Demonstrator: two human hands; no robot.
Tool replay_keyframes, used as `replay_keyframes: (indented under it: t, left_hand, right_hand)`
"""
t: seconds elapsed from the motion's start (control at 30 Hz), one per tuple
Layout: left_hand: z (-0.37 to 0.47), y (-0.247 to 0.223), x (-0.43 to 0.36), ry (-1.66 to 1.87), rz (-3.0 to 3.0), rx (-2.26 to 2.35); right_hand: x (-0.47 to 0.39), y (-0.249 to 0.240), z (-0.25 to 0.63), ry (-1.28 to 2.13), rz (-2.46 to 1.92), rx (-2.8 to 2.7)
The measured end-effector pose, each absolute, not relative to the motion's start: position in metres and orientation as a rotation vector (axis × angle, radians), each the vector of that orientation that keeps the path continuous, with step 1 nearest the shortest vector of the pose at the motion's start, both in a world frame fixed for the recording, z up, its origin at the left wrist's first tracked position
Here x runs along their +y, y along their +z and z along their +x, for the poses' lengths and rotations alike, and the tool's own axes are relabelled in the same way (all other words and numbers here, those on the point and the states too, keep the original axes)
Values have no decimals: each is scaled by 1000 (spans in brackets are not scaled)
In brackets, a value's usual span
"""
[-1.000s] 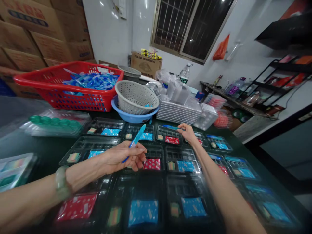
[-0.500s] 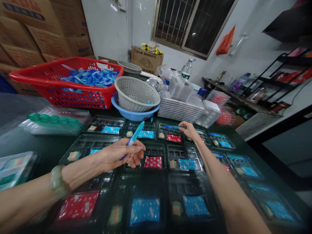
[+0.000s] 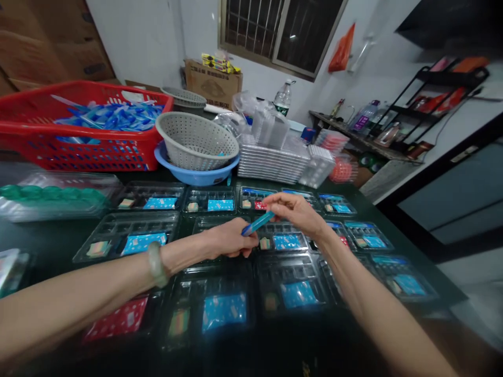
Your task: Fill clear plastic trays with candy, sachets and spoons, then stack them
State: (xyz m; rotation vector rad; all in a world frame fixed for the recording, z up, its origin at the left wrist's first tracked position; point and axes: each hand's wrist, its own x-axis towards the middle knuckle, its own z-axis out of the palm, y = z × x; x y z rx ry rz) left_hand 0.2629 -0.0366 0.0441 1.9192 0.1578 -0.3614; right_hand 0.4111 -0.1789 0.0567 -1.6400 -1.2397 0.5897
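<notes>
A blue pen (image 3: 258, 223) with a light-blue cap spans the gap between my two hands above the trays. My left hand (image 3: 230, 238), a jade-coloured bangle on its wrist, is closed around the pen's darker end. At the light-blue end, the fingertips of my right hand (image 3: 293, 212) pinch it. Beneath them lie rows of clear plastic trays, each with a small pastel striped block (image 3: 98, 248) and a dotted packet, such as a blue one (image 3: 286, 242) or a red one (image 3: 118, 318). The back tray by my right hand holds a blue pen (image 3: 251, 192) in its top slot.
Behind the trays stand a red basket (image 3: 106, 149) full of blue pens and a grey colander (image 3: 196, 141) inside a blue basin (image 3: 200, 177). Stacked clear trays (image 3: 271, 159) are to their right. A clear package with green pieces (image 3: 55, 195) lies at the left.
My right hand has left the pen in the back tray and come left to the other pen. My left hand has moved right with that pen. The view has shifted right.
</notes>
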Motion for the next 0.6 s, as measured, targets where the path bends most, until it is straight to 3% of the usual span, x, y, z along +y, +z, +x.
replay_keyframes:
  t: [0.13,0.33,0.6]
  left_hand:
    - [298,38,-52,-242,2099,61]
    - [331,31,-46,33,2241,61]
    - [278,62,12,287,2318,121]
  right_hand:
    - [-206,58,416,369,-1900,-1360]
    - [-217,23,455,126,-2061,-1374]
    - [-213,-31,485,13,-2184,-1354]
